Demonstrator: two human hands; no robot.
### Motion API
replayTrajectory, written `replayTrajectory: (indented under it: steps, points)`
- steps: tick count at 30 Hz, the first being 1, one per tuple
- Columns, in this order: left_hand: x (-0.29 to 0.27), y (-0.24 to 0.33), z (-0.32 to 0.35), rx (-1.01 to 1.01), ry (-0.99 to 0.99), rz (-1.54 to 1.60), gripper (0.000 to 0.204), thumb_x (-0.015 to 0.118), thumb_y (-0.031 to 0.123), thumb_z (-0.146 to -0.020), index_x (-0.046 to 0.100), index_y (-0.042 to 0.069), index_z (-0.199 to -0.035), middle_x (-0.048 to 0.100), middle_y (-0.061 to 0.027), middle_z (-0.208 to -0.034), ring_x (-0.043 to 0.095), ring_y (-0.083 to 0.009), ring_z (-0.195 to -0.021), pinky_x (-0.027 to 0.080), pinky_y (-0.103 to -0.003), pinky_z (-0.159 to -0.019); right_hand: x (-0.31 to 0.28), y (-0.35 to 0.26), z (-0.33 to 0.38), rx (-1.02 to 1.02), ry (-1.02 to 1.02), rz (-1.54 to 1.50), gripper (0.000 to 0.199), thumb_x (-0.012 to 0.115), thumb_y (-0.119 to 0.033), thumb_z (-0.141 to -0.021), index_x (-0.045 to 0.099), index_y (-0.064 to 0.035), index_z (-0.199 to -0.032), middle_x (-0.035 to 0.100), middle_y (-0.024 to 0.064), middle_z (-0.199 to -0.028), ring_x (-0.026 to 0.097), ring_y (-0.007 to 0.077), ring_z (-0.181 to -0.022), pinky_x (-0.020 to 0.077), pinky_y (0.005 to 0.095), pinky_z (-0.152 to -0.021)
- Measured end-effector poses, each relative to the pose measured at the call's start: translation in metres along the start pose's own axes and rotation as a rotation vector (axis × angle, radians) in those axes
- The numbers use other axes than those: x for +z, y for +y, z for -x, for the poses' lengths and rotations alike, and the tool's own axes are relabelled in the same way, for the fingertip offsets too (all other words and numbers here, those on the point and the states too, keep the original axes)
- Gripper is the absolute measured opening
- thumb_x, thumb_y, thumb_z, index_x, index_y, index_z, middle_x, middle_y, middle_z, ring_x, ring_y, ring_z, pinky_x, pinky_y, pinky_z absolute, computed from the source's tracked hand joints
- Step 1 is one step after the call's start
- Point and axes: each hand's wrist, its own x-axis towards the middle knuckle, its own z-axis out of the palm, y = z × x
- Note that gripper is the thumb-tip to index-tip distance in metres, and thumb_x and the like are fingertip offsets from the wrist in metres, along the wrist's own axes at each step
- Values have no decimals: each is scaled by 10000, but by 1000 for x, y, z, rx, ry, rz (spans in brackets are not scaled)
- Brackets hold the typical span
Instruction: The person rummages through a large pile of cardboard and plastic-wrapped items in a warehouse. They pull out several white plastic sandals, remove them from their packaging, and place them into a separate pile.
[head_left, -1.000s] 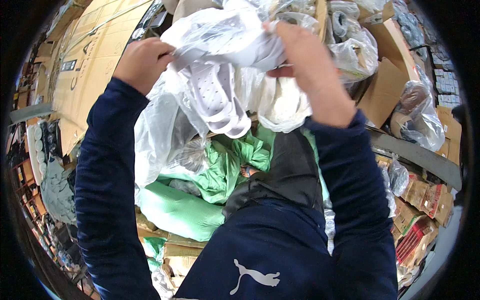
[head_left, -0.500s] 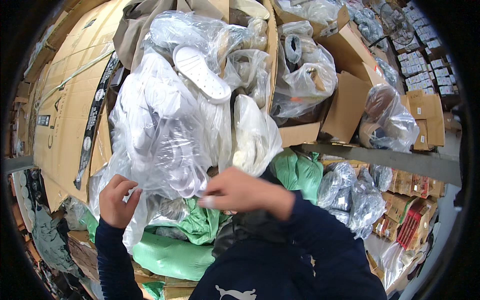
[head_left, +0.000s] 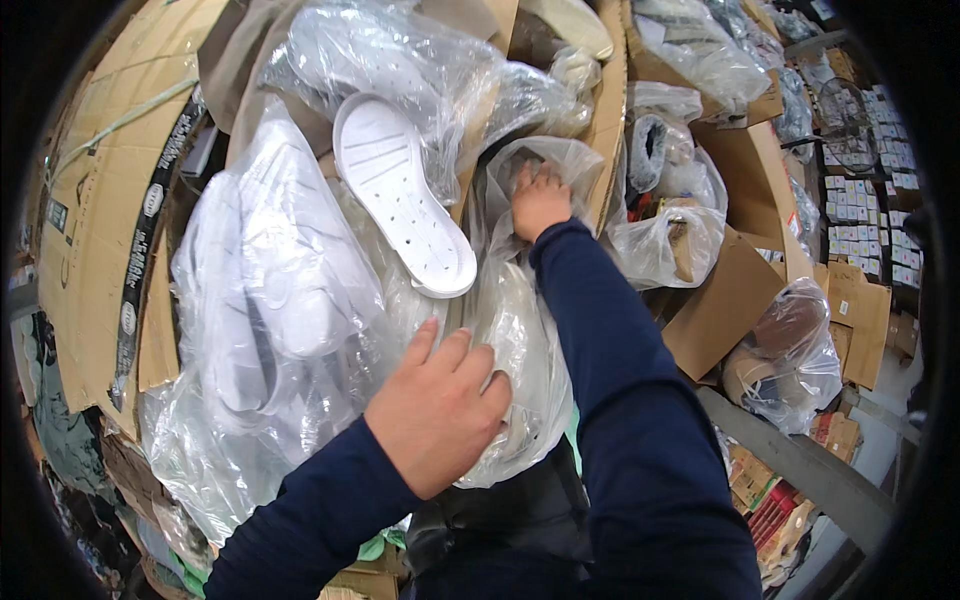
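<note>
My left hand is over the lower part of a clear plastic bag with pale contents. Its fingers are bent and apart, with nothing visible in them. Farther up, my right hand reaches onto a clear plastic bag beside the cardboard box wall, fingers slightly spread against the film. Whether they pinch any of it is hard to see. Between the hands and a large bag of white shoes lies a loose white shoe sole with small holes, toe end down towards the left hand.
A large cardboard box flap with a black strip stands at the left. On the right are opened boxes with bagged shoes, another bag of brown shoes and a grey metal beam. Small white boxes are stacked beyond.
My right hand has moved up and away from the lower edge of the white shoes' bag to the bag by the box wall. My left hand has moved right. The view has shifted closer.
</note>
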Motion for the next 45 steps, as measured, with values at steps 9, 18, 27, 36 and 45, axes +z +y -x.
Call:
replayTrajectory:
  steps: [9, 18, 27, 36, 45]
  points:
    - [24, -22, 22, -71, 108, 78, 426, 808, 212, -733, 643, 49, -1090, 624, -131, -1162, 567, -330, -1177, 417, -480, -1056, -94, 95, -70, 13, -47, -621, 256, 618, -207, -807, 751, -24, -926, 735, 196, -897, 716, 334, -858, 558, 416, -831]
    - [26, -34, -138, -408, -221, -394, 584, 747, 411, -815, 601, 61, -1258, 635, -155, -1176, 595, -307, -1155, 410, -468, -1018, -243, 52, -16, -429, 223, -797, 321, 625, -235, -848, 677, 23, -1031, 714, 200, -948, 687, 339, -877, 552, 409, -759]
    - [-2, -109, -115, -447, -44, -969, 970, 841, 493, -713, 399, 132, -1497, 454, -126, -1491, 372, -248, -1421, 227, -530, -1171, -103, 59, 7, -319, -486, -962, 310, 563, -106, -859, 706, 10, -1108, 737, 100, -912, 697, 192, -804, 566, 343, -753]
    - [-1, -107, -135, -171, 179, -1062, 486, 429, 246, -933, 567, 18, -1339, 484, -245, -1461, 385, -338, -1429, 93, -657, -1170, -6, 29, -54, 3, -178, -232, 585, 664, -498, -818, 720, 16, -1092, 713, 212, -1086, 677, 351, -1007, 484, 458, -938]
    - [1, -120, -125, -136, 205, -1062, 462, 433, 223, -932, 589, 15, -1314, 480, -257, -1458, 391, -360, -1416, 117, -652, -1172, -27, 4, -32, 29, -251, -186, 767, 770, -484, -743, 579, 43, -1267, 591, 205, -1273, 466, 408, -1280, 387, 510, -1039]
